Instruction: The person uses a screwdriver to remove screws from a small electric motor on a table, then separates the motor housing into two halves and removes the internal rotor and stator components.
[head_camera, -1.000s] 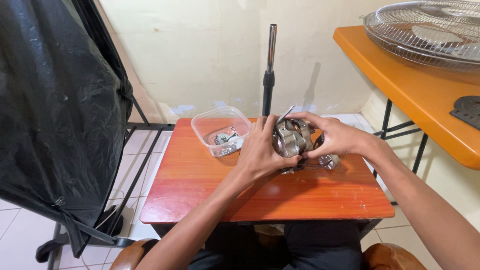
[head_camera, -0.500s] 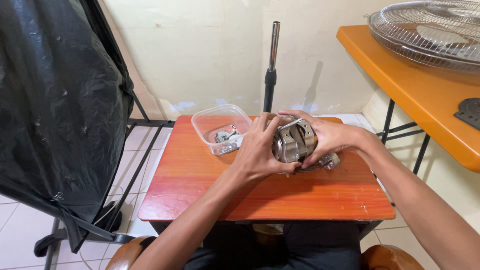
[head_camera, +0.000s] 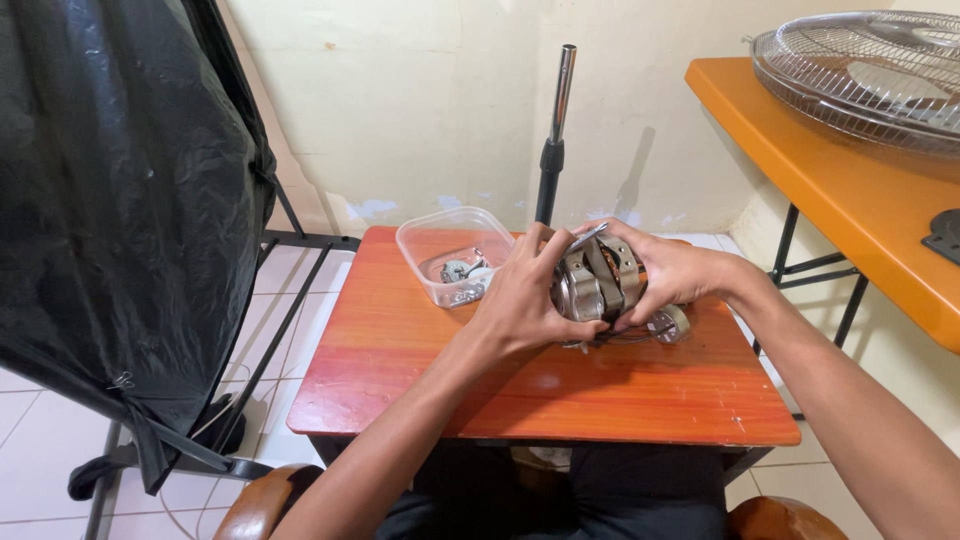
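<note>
A metal fan motor with copper windings is held just above a small orange-brown wooden table. My left hand wraps its left side, fingers curled over the top. My right hand grips its right side from behind. A thin metal shaft pokes out at the motor's top. A small round part with wires hangs at the motor's lower right, close to the tabletop.
A clear plastic tub with several small metal parts sits at the table's back left. A black and chrome pole rises behind the table. A black plastic sheet hangs on a stand at left. An orange shelf at right carries a wire fan guard.
Both hands have turned the motor a little between them and shifted it slightly; they stay at the same spot over the table.
</note>
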